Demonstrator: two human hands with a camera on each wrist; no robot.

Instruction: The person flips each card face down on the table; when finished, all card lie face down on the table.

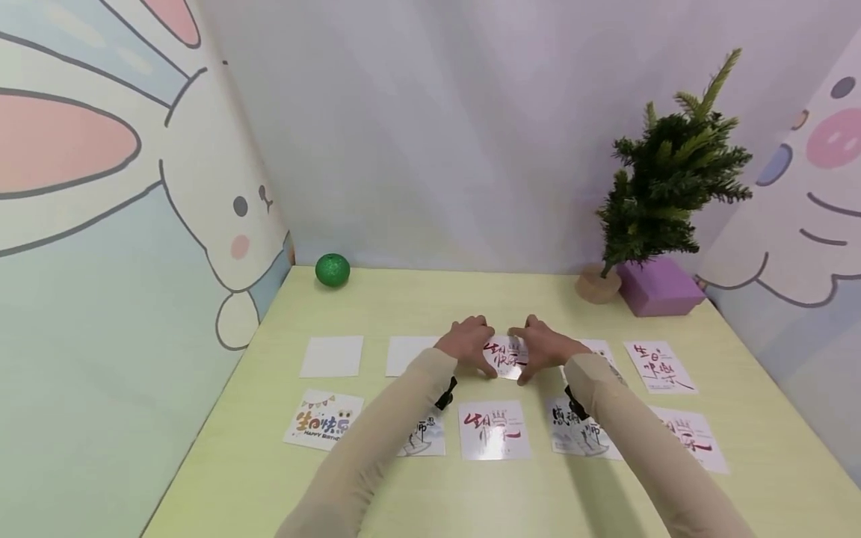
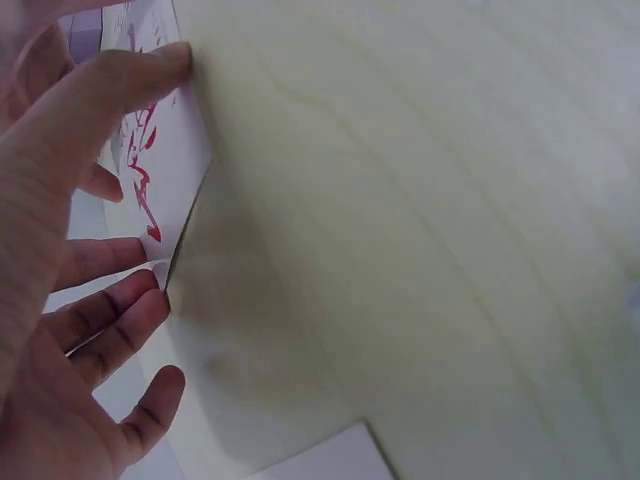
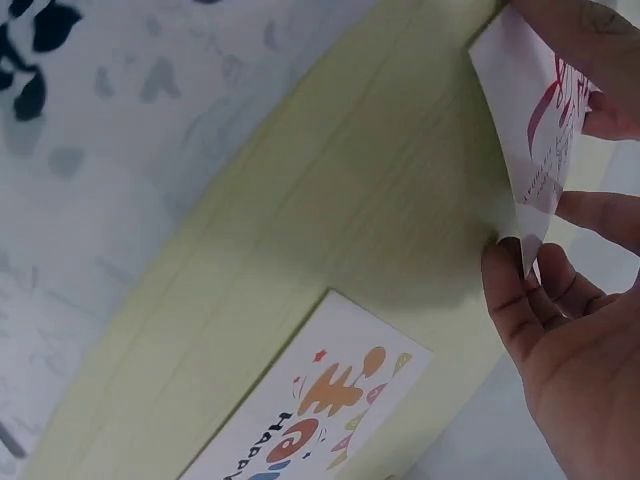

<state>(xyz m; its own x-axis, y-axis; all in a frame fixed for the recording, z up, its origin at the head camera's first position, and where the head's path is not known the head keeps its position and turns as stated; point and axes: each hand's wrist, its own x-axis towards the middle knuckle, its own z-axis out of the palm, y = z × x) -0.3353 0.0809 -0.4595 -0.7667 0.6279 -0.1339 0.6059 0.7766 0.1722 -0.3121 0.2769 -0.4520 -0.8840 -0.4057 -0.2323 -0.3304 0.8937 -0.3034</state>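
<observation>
A white card with red handwriting (image 1: 506, 356) is held between both hands in the middle of the back row of cards. My left hand (image 1: 473, 345) grips its left side, thumb on the near edge and fingers at the far corner, as the left wrist view shows. From the right, my right hand (image 1: 546, 348) pinches the opposite side; in the right wrist view its fingertips are at the far corner of the card (image 3: 530, 130). The card stands slightly tilted, casting a shadow on the table. A colourful birthday card (image 3: 330, 390) lies beside the right hand.
Two blank white cards (image 1: 332, 356) lie left in the back row, a red-lettered card (image 1: 659, 366) at right. The front row holds several printed cards (image 1: 494, 430). Further back on the table (image 1: 430, 299) are a green ball (image 1: 332, 270), a small tree (image 1: 662, 187) and a purple box (image 1: 659, 287).
</observation>
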